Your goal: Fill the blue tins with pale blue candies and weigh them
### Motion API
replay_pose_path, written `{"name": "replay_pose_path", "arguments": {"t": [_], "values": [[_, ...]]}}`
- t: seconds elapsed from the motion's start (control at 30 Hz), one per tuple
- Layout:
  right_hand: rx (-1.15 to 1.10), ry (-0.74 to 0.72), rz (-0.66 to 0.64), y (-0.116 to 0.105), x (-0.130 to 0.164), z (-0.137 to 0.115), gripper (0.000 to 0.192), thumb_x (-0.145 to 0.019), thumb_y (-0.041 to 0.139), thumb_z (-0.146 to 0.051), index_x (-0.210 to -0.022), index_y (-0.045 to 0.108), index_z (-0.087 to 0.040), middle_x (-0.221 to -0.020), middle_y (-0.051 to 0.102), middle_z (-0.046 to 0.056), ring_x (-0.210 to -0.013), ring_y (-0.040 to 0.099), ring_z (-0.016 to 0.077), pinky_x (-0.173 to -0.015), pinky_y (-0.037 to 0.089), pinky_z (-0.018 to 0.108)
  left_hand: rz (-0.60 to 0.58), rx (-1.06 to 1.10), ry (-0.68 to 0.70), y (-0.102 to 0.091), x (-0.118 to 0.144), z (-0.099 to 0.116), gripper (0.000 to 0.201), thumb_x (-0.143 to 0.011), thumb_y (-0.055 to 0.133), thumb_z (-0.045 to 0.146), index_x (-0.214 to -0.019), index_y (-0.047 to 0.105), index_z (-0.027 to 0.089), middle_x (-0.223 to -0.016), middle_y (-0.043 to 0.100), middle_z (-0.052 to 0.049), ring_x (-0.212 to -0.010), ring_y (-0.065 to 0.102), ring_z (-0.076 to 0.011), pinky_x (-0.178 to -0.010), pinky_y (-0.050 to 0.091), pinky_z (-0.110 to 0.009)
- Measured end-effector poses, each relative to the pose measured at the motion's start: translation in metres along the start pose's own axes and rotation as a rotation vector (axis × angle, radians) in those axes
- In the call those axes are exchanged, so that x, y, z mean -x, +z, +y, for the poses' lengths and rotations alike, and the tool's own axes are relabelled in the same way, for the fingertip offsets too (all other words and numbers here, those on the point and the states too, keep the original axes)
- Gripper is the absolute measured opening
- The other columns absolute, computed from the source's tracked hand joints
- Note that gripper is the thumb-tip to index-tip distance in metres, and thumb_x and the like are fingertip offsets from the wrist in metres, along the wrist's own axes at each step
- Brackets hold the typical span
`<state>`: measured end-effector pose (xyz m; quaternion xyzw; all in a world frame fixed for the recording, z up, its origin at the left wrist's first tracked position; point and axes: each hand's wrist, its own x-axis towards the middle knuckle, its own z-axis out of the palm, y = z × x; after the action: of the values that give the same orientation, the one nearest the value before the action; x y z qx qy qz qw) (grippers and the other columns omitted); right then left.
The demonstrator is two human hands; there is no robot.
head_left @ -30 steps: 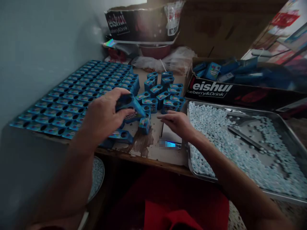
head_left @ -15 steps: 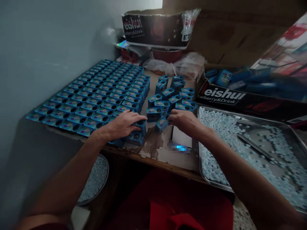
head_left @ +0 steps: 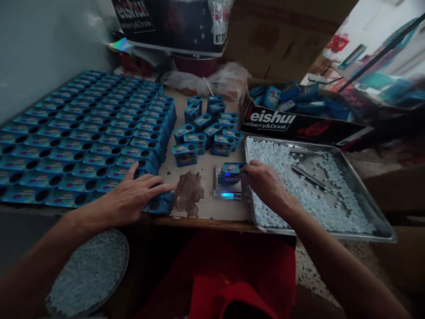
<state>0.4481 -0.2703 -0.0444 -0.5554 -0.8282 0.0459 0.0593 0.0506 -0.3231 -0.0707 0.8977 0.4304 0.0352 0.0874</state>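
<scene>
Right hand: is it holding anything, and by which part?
The right hand holds a small blue box by its right end, over the scale. The left hand lies flat on boxes, gripping nothing.

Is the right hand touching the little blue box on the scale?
Touching. The head view shows the right hand with its fingers wrapped around the edge of the blue box above the scale.

Rows of bright blue boxes (head_left: 83,137) with dark round holes cover a pale table (head_left: 202,164) bearing a brown patch (head_left: 187,192). Pale blue pellets (head_left: 292,186) fill a silver tray (head_left: 372,212). A black carton (head_left: 299,126) carries white lettering. Red cloth (head_left: 232,274) lies below.
</scene>
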Motion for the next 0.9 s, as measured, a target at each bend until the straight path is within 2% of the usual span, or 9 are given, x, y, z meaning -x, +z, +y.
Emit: {"name": "replay_pose_path", "arguments": {"t": [0.13, 0.2, 0.3, 0.4, 0.47, 0.6, 0.73, 0.8, 0.9], "values": [[-0.271, 0.003, 0.055, -0.004, 0.003, 0.011, 0.014, -0.090, 0.073, -0.031, -0.095, 0.081, -0.020, -0.089, 0.070, 0.007, -0.077, 0.063, 0.0193, -0.071, 0.043, 0.031, 0.151, 0.001, -0.022, -0.018, 0.001, 0.026, 0.093, -0.068, 0.087, 0.040, -0.152, 0.046, 0.046, -0.150, 0.057, -0.010, -0.138, 0.051, -0.0477, -0.119, 0.014, -0.081], [-0.557, 0.071, 0.127, -0.007, 0.010, 0.031, 0.021, -0.091, 0.073, -0.039, -0.098, 0.081, -0.021, -0.085, 0.069, 0.005, -0.074, 0.061, 0.0177, -0.071, 0.045, 0.031, 0.283, 0.021, -0.039, -0.026, -0.005, 0.050, 0.090, -0.077, 0.082, 0.048, -0.156, 0.040, 0.044, -0.156, 0.053, -0.009, -0.144, 0.047, -0.0455, -0.122, 0.016, -0.076], [-1.058, 0.374, 0.268, -0.003, 0.027, 0.076, 0.025, -0.086, 0.074, -0.042, -0.098, 0.079, -0.020, -0.071, 0.061, 0.001, -0.063, 0.053, 0.0132, -0.061, 0.043, 0.027, 0.518, 0.028, -0.046, -0.028, -0.028, 0.090, 0.068, -0.091, 0.072, 0.043, -0.153, 0.044, 0.039, -0.151, 0.057, -0.007, -0.140, 0.054, -0.0355, -0.127, 0.022, -0.063], [-1.357, 0.620, 0.240, 0.012, 0.052, 0.118, 0.032, -0.069, 0.085, -0.037, -0.094, 0.077, -0.017, -0.073, 0.062, 0.002, -0.063, 0.054, 0.0117, -0.058, 0.044, 0.025, 0.696, 0.022, -0.046, -0.017, -0.064, 0.119, 0.047, -0.094, 0.070, 0.034, -0.140, 0.059, 0.033, -0.139, 0.067, -0.006, -0.132, 0.061, -0.0296, -0.128, 0.024, -0.057], [-1.267, 0.631, 0.123, 0.021, 0.068, 0.134, 0.036, -0.075, 0.081, -0.045, -0.097, 0.077, -0.018, -0.079, 0.067, 0.005, -0.067, 0.058, 0.0140, -0.062, 0.048, 0.028, 0.732, 0.038, -0.057, -0.007, -0.088, 0.129, 0.040, -0.094, 0.070, 0.033, -0.134, 0.063, 0.030, -0.132, 0.070, -0.006, -0.127, 0.064, -0.0280, -0.127, 0.026, -0.055], [-0.511, 0.365, 0.006, 0.032, 0.086, 0.136, 0.045, -0.090, 0.066, -0.060, -0.114, 0.076, -0.024, -0.107, 0.073, 0.012, -0.096, 0.066, 0.0291, -0.085, 0.054, 0.046, 0.707, 0.088, -0.123, 0.007, -0.116, 0.130, 0.034, -0.093, 0.071, 0.035, -0.127, 0.068, 0.027, -0.125, 0.073, -0.006, -0.120, 0.067, -0.0272, -0.124, 0.033, -0.055], [-0.097, -0.026, -0.057, 0.049, 0.080, 0.119, 0.072, -0.090, 0.071, -0.047, -0.154, 0.046, -0.029, -0.157, 0.048, 0.014, -0.142, 0.044, 0.0386, -0.109, 0.044, 0.057, 0.694, 0.176, -0.212, 0.011, -0.120, 0.122, 0.032, -0.092, 0.072, 0.034, -0.123, 0.070, 0.025, -0.118, 0.075, -0.006, -0.112, 0.070, -0.0263, -0.118, 0.041, -0.052], [-0.024, -0.115, -0.066, 0.059, 0.070, 0.112, 0.066, -0.093, 0.065, -0.035, -0.155, 0.042, -0.026, -0.161, 0.041, 0.015, -0.146, 0.038, 0.0372, -0.111, 0.041, 0.056, 0.681, 0.224, -0.229, 0.013, -0.121, 0.120, 0.034, -0.091, 0.073, 0.034, -0.123, 0.070, 0.023, -0.117, 0.075, -0.006, -0.110, 0.070, -0.0260, -0.112, 0.048, -0.047], [0.092, -0.126, -0.044, 0.068, 0.056, 0.108, 0.043, -0.094, 0.059, -0.028, -0.136, 0.057, -0.019, -0.145, 0.056, 0.017, -0.133, 0.047, 0.0372, -0.104, 0.043, 0.051, 0.665, 0.261, -0.241, 0.017, -0.125, 0.118, 0.035, -0.091, 0.074, 0.033, -0.124, 0.070, 0.022, -0.118, 0.074, -0.007, -0.112, 0.070, -0.0263, -0.106, 0.053, -0.043]]}}
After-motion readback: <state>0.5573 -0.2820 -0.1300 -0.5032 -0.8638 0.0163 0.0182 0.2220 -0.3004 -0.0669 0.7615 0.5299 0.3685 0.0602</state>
